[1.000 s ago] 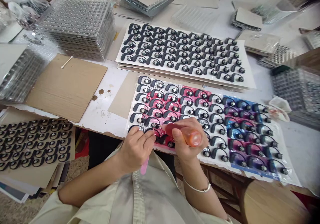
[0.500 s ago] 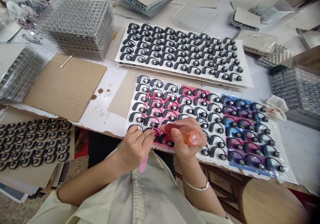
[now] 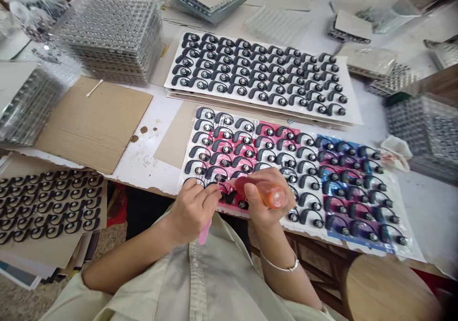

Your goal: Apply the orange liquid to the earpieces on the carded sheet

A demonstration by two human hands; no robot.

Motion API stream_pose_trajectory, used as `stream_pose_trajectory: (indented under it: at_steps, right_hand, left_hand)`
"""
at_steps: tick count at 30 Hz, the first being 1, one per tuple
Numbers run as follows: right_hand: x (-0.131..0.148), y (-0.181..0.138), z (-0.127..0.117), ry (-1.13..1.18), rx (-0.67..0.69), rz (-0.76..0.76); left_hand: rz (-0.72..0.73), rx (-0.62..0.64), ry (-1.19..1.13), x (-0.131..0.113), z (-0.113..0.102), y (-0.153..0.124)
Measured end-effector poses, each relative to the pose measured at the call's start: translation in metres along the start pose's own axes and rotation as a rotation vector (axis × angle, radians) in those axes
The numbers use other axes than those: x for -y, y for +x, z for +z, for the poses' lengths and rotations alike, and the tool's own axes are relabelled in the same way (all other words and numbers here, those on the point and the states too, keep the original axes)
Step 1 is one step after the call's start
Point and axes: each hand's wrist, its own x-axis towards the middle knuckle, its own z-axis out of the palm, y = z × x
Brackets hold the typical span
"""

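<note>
The right hand (image 3: pixel 267 217) wraps an orange bottle (image 3: pixel 265 194) toward 5 o'clock from the view's centre, above a sheet (image 3: pixel 406 216) of black hooks (image 3: pixel 315 186), thumb pressed alongside, probably for steady aim. Its narrow tip points between 9 and 10 o'clock; its long axis tilts, rounded end seemingly raised. The left hand (image 3: pixel 195 211) pinches a pink stick (image 3: pixel 204 235), free end toward 7 o'clock, presumably for fine control.
</note>
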Motion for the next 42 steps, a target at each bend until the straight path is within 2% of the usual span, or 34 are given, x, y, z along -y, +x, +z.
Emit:
stream_pose_trajectory:
  at_steps: [11, 20, 23, 28, 31, 33, 35, 42]
  right_hand:
    - [0.002, 0.000, 0.000, -0.005, 0.013, 0.014]
    - [-0.002, -0.003, -0.001, -0.030, 0.009, 0.040]
    - [-0.003, -0.003, -0.001, -0.004, 0.008, 0.044]
    - [-0.002, -0.002, -0.001, 0.015, 0.006, 0.023]
    - [-0.001, -0.003, -0.001, 0.019, 0.009, 0.027]
    - [-0.001, -0.003, -0.001, 0.028, 0.012, 0.028]
    - [-0.001, -0.003, -0.002, 0.033, 0.013, 0.018]
    - [-0.002, -0.003, -0.001, 0.016, 0.025, 0.019]
  left_hand:
    - [-0.007, -0.003, -0.022, 0.002, -0.001, 0.000]
    - [-0.056, -0.074, -0.179, 0.007, -0.001, -0.004]
    - [-0.107, -0.155, -0.216, 0.020, -0.009, -0.005]
    - [-0.225, -0.359, -0.027, 0.068, -0.026, -0.010]
    - [-0.392, -0.429, 0.017, 0.089, -0.029, -0.016]
    - [-0.521, -0.470, -0.026, 0.094, -0.028, -0.020]
    - [-0.583, -0.484, -0.052, 0.093, -0.026, -0.022]
    - [-0.589, -0.463, -0.100, 0.091, -0.024, -0.024]
